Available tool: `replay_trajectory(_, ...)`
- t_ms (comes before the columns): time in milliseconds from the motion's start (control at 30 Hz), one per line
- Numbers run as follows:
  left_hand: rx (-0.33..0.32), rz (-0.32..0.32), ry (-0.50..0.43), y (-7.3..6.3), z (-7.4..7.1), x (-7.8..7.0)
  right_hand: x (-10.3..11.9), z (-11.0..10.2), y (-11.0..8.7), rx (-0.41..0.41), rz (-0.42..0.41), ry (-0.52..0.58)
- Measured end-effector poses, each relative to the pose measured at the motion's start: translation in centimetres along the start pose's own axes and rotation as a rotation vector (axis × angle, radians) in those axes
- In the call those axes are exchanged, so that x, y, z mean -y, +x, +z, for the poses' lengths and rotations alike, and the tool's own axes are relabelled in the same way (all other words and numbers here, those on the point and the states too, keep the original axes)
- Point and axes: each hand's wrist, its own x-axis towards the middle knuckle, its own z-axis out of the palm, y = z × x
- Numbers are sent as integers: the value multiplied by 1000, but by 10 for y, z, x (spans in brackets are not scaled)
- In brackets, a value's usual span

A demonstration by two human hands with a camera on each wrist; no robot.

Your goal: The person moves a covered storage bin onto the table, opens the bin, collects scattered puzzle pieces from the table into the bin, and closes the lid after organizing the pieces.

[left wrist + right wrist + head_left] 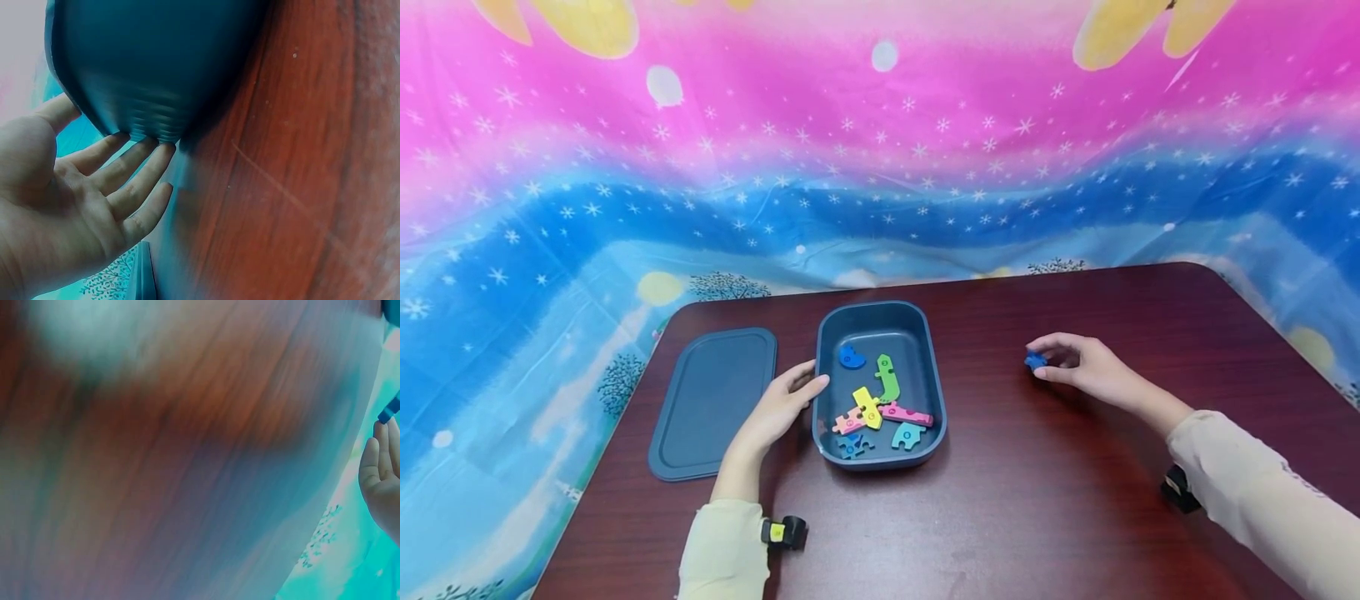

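A dark grey-blue plastic box (936, 392) stands uncovered on the table. Inside lie several puzzle pieces, among them a green piece (887, 379), a yellow piece (867, 407), a pink piece (907, 414) and a round-edged blue piece (852, 357). My left hand (786, 404) holds the box's left wall, thumb at the rim and fingertips against the outer side (144, 87). Off to the right, my right hand (1086, 367) pinches a small blue puzzle piece (1035, 360) between thumb and fingers. In the right wrist view that hand (381, 478) shows only at the edge.
The box's flat lid (711, 408) lies left of the box, beyond my left hand. A dark red-brown wooden table (1000, 517) carries everything. Behind it hangs a pink and blue patterned cloth (880, 167). Black straps with small devices (786, 532) sit at both wrists.
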Motion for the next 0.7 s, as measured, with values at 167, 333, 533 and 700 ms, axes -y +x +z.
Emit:
replay_trajectory(167, -1, 0, 1, 0, 0, 0, 11, 9, -2, 12, -34, 22)
replay_trajectory(333, -1, -1, 2, 0, 0, 0, 23, 17, -3, 24, -54, 38)
replay_trajectory(533, 3, 2, -3, 0, 1, -1, 39, 26, -5, 44, -69, 70)
replay_trajectory(700, 0, 3, -5, 0, 0, 0, 51, 35, -4, 66, -100, 100)
